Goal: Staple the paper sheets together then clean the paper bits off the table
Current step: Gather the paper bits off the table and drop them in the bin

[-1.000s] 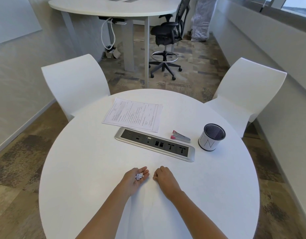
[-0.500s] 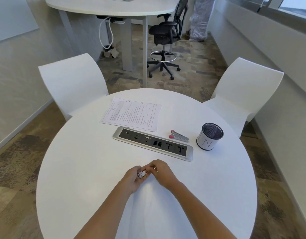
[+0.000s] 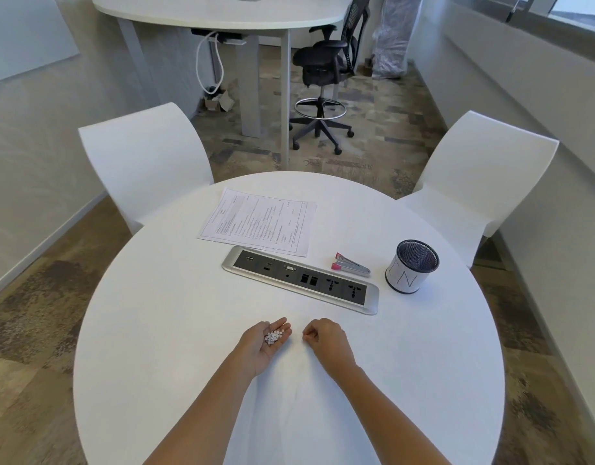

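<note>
While the paper sheets [image 3: 259,223] are lying in one squared stack on the far side of the socket panel [image 3: 299,283], and the stapler [image 3: 351,265] is sitting idle just beside the panel's far right end, the person is working on the second step: gathering the paper bits [image 3: 273,337] off the counter [image 3: 155,330]. The left grip [image 3: 269,344] is lying palm up on the near side of the panel, fingers relaxed and open, cradling a small heap of the white bits. The right grip [image 3: 324,338] is resting just to its right, also on the panel's near side, knuckles up and fingers curled in, thumb and forefinger meeting low over the counter. Whether a bit is sitting between them is too small to tell. Whether a staple is binding the sheets is likewise not showing, though the parked stapler is suggesting so. Any loose bits are blending into the white counter, so the next move is calling for a fine pinch and a careful drop into a level left palm. After that, it is probably calling for carrying the heap to the mesh cup [image 3: 412,266] standing off the panel's right end without spilling.
</note>
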`<state>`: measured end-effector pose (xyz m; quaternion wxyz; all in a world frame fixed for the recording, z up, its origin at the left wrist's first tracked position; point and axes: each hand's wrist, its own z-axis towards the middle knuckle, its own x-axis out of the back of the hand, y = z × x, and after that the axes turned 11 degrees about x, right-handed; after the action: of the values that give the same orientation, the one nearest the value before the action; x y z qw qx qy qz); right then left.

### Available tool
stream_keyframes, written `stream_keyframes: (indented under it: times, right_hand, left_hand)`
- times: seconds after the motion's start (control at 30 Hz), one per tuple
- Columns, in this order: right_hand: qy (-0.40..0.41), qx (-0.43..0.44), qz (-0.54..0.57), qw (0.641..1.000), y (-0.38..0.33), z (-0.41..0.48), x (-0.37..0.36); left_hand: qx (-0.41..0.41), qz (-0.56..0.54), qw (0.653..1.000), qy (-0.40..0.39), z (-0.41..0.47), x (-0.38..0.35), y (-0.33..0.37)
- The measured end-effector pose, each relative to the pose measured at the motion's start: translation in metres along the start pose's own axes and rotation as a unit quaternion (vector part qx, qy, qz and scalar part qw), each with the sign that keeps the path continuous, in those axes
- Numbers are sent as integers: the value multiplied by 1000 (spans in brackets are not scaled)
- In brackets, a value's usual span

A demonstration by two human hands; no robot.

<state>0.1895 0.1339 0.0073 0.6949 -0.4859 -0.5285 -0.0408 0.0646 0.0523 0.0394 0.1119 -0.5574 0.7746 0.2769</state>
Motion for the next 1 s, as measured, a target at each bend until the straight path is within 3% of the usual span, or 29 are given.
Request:
stream_keyframes:
  times: [0.4, 0.53, 0.63, 0.7, 0.77, 0.87, 1.0]
  right_hand:
    - [-49, 106, -172, 978, -1, 1, -13]
    - [-93, 89, -206, 970, 11, 6, -27]
    - [-83, 109, -221, 965, 5, 0, -19]
    - [-88, 115, -179, 973, 6, 2, -15]
    - [-51, 62, -72, 994, 6, 4, -11]
    - [-37, 8, 55, 998, -9, 7, 7]
    - [-65, 65, 90, 992, -33, 11, 19]
  left_hand:
    - [-3, 4, 1000, 3, 0, 0, -2]
    - [-6, 5, 1000, 2, 0, -1, -2]
    - [-4, 1, 1000, 2, 0, -1, -2]
    - [-4, 4, 1000, 3, 0, 0, -3]
    - [-7, 9, 1000, 8, -1, 0, -4]
    - [-6, 20, 1000, 21, 0, 2, -4]
    - [8, 25, 1000, 16, 3, 2, -5]
